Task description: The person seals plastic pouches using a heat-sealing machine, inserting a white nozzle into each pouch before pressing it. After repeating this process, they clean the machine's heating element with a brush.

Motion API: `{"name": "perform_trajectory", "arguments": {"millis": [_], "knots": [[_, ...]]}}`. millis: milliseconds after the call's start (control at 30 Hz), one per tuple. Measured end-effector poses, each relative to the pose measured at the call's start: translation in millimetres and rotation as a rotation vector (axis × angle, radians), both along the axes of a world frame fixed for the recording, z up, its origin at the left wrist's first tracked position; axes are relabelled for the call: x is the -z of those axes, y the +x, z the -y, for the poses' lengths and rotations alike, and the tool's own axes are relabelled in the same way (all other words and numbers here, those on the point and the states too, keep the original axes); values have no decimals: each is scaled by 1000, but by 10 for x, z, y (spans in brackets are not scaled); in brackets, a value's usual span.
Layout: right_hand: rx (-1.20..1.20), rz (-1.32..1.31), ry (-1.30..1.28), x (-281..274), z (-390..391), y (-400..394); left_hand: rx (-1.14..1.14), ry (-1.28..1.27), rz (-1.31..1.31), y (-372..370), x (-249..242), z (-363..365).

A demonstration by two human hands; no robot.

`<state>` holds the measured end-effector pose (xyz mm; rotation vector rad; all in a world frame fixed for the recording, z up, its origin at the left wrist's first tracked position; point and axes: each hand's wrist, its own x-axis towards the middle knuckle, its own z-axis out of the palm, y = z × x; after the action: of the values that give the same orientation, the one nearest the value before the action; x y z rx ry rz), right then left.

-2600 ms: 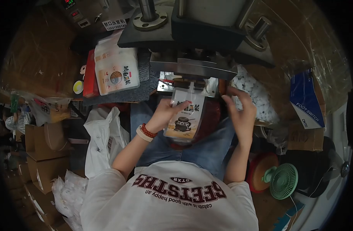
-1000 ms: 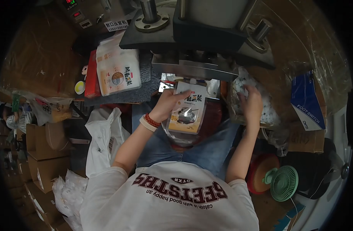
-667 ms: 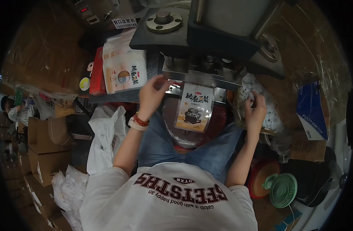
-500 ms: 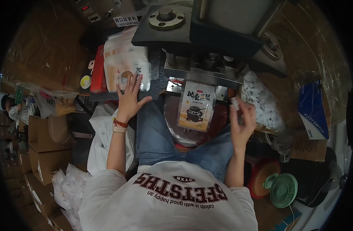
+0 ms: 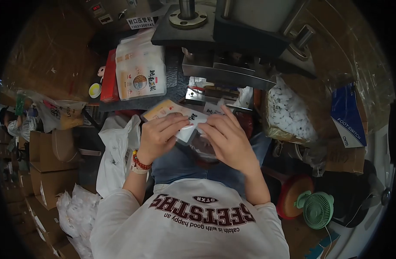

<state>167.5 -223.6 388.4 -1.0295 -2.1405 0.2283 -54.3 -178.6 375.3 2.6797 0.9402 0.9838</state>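
My left hand is closed on a printed plastic pouch, orange and white with dark lettering, tilted in front of the press. At the pouch's right-hand edge, the bent fingertips of my right hand come together. Whatever they pinch there is hidden. Just behind my right fingers, part of another printed pouch shows below the metal jaw of the pressing machine. To the left, a stack of similar pouches lies on the dark worktop.
A bag of small white pieces sits right of the machine. Further right is a blue foot-switch box. A red box borders the pouch stack. A green fan stands low on the right, and cardboard boxes are on the left.
My left hand has come from the stack toward the middle with a pouch. My right hand has moved left to meet it. The press's top shafts stand higher and its jaw sits lower.
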Motion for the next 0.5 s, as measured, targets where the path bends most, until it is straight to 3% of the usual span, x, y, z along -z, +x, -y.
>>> {"name": "perform_trajectory", "arguments": {"millis": [67,133,167,200,267,367,433,500], "knots": [[-58,-112,-72,5,3,188,106,-71,117,116,47,-4],[-116,-224,-141,24,-33,273,184,-422,370,294,189,19],[40,-255,-199,50,-61,294,137,-702,346,361,296,-8],[196,-285,-255,66,-73,308,139,-704,344,462,418,-38],[394,-258,-232,87,-73,519,41,-1204,521,701,648,-144],[588,-225,-158,60,-74,945,60,-1369,724,866,651,-349],[937,184,48,145,-169,1203,85,-1490,890,940,605,-491],[1004,232,-1,502,-341,1353,86,-1556,896,956,595,-578]]}}
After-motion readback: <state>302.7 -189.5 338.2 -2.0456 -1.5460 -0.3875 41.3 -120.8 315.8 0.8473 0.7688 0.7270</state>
